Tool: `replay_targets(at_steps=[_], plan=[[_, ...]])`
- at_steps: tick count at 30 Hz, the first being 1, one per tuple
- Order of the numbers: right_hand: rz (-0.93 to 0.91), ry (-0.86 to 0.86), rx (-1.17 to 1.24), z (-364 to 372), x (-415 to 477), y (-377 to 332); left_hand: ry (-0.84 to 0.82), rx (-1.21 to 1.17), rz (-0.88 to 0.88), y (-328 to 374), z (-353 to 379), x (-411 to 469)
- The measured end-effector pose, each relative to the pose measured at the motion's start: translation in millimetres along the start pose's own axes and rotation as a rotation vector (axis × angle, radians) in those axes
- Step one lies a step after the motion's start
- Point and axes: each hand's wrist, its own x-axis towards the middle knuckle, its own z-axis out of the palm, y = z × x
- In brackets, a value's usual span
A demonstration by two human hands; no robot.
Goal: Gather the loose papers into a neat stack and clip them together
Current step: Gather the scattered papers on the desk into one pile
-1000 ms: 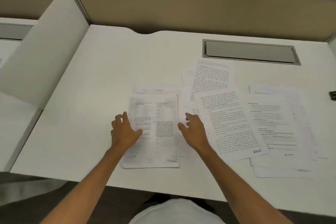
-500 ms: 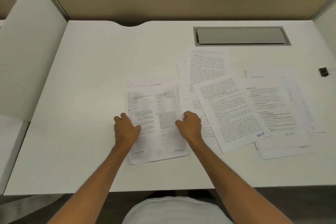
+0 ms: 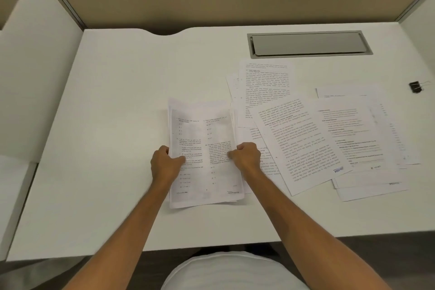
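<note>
A small stack of printed papers [image 3: 204, 139] is held in the middle of the white desk, its far end lifted and slightly bowed. My left hand [image 3: 164, 165] grips its left edge and my right hand [image 3: 247, 158] grips its right edge, thumbs on top. To the right, several loose printed sheets [image 3: 303, 141] lie fanned and overlapping on the desk. A black binder clip [image 3: 416, 87] sits alone near the desk's right edge, far from both hands.
The white desk [image 3: 113, 125] is bounded by a tan partition at the back and white side dividers [image 3: 35, 66]. A grey metal cable hatch [image 3: 308, 44] is set into the desk at the back right. The desk's front edge runs just under my forearms.
Both hands went from resting flat on the left-hand sheets to closing on their side edges. The sheets are now gathered into one stack and tilted up off the desk.
</note>
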Motion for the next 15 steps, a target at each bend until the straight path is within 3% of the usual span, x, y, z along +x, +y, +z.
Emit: replay_targets(at_steps=[15], plan=[[-0.176, -0.01, 0.134, -52, 0, 8, -0.03, -0.188, 0.12, 24, 12, -12]])
